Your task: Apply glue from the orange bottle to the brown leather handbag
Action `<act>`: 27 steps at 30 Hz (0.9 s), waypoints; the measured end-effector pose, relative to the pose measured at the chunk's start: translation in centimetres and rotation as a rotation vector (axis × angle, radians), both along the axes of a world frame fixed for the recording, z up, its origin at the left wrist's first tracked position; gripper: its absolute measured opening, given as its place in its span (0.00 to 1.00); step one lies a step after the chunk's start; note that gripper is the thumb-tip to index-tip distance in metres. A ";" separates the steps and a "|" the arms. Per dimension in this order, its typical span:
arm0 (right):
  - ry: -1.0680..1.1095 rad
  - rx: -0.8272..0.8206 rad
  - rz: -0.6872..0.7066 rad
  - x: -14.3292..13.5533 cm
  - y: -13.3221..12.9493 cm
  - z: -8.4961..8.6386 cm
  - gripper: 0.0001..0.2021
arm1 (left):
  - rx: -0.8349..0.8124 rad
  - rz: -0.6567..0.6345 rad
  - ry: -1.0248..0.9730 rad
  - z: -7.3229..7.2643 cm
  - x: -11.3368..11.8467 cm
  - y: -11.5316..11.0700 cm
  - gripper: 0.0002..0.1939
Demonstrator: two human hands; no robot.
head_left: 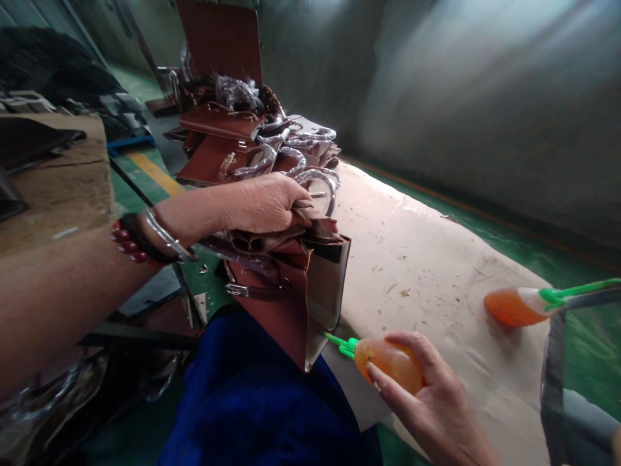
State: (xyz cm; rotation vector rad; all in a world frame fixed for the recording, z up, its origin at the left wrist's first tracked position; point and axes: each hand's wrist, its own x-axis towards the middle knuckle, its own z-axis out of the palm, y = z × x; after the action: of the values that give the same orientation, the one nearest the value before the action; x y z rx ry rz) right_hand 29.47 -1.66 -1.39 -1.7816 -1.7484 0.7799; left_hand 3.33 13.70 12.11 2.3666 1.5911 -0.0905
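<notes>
Two hands engaged: left hand (264, 204) grips brown bag (291, 291) upright on lap; right hand (427, 395) holds glue bottle (388, 362), nozzle touching bag's lower edge. Gluing underway; finished bags (252, 142) stacked behind.

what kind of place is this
Probably a handbag workshop or small factory: a stack of brown bags with plastic-wrapped handles, a half-finished bag under the left hand, and a squeeze bottle in the right hand.
</notes>
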 end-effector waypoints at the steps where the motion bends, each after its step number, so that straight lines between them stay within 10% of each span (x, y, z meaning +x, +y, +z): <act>1: 0.021 0.005 -0.023 0.0 -0.1 0.2 0.17 | 0.002 0.013 0.006 0.4 -0.1 -0.1 0.14; 13: 0.156 0.098 -0.290 1.0 1.5 3.1 0.23 | 0.248 -0.027 0.041 5.8 1.7 -0.5 0.15; 27: 0.107 0.132 -0.292 2.0 3.0 0.7 0.21 | 0.347 -0.085 0.096 3.2 5.0 -1.0 0.09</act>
State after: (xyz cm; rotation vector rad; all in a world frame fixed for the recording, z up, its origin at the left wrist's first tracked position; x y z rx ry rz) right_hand 31.51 1.34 -0.70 -1.8167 -1.3961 0.6106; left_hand 8.37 12.74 15.31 2.7300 1.6636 0.0614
